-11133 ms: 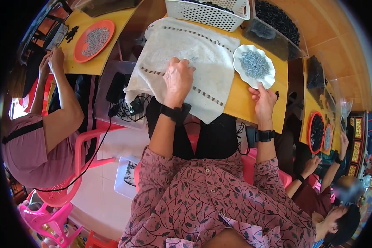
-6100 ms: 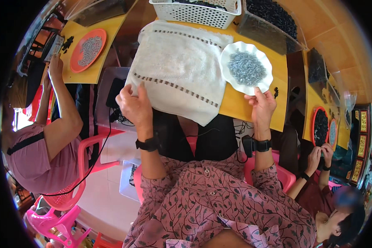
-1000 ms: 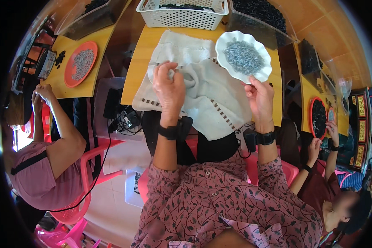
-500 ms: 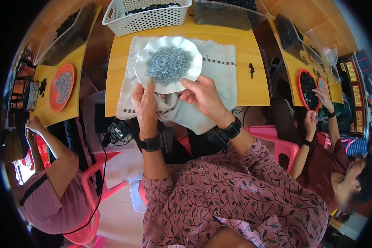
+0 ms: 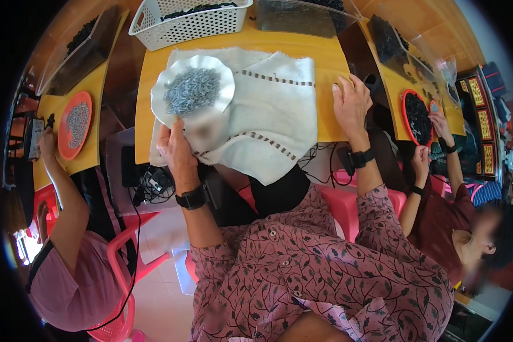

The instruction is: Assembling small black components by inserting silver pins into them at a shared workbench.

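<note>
A white scalloped plate heaped with small silvery metal pins rests on a cream cloth at the left of my table. My left hand grips the plate's near edge, thumb on the rim, its fingers partly hidden beneath. A blurred patch covers the cloth beside that thumb. Over the table's right edge, my right hand reaches with bent, slightly parted fingers. It covers the spot where small black parts lay, and those parts are now hidden.
A white perforated basket and a clear bin of black parts stand at the back. People work on both sides: an orange plate of pins at left, a red-rimmed tray of black pieces at right. Pink chairs flank me.
My right hand has let go of the plate and moved right to the table's edge. My left hand has shifted the plate left, uncovering more cloth.
</note>
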`<state>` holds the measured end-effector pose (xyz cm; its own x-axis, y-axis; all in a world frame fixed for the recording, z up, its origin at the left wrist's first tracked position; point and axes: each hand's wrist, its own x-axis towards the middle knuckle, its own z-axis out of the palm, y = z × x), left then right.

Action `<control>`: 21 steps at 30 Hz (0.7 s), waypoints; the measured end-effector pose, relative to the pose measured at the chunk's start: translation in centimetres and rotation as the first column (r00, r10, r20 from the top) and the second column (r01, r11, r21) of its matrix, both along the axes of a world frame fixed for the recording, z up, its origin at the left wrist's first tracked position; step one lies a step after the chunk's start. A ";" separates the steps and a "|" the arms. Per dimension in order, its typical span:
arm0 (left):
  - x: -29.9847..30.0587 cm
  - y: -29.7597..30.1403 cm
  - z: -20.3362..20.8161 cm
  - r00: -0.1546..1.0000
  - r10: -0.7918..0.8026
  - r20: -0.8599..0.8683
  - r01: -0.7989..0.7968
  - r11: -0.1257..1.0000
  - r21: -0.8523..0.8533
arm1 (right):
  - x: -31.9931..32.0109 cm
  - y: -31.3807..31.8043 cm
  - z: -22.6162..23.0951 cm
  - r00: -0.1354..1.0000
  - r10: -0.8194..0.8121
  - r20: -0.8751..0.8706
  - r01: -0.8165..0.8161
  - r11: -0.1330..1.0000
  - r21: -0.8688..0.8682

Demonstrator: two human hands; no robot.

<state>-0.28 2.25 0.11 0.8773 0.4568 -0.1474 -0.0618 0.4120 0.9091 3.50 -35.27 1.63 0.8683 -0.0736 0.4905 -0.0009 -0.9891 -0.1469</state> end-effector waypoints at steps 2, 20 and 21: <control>0.3 0.3 -0.2 1.000 0.002 -0.007 -0.002 1.000 0.025 | 0.6 -0.7 -0.7 1.000 0.003 -0.011 -0.004 0.999 -0.033; 0.6 1.7 -0.7 0.986 -0.088 -0.140 0.112 0.978 0.175 | 2.1 -0.6 -3.9 0.998 0.056 -0.002 -0.054 0.975 0.216; 0.4 1.7 -0.6 0.988 -0.094 -0.121 0.114 0.978 0.176 | 2.0 -0.6 -3.7 0.998 0.059 -0.002 -0.057 0.973 0.224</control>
<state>0.16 3.97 -0.46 0.9041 0.3921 -0.1699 0.0786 0.2383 0.9680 5.50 -35.82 -2.09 0.8785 -0.1297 0.4598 0.0534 -0.9297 -0.3643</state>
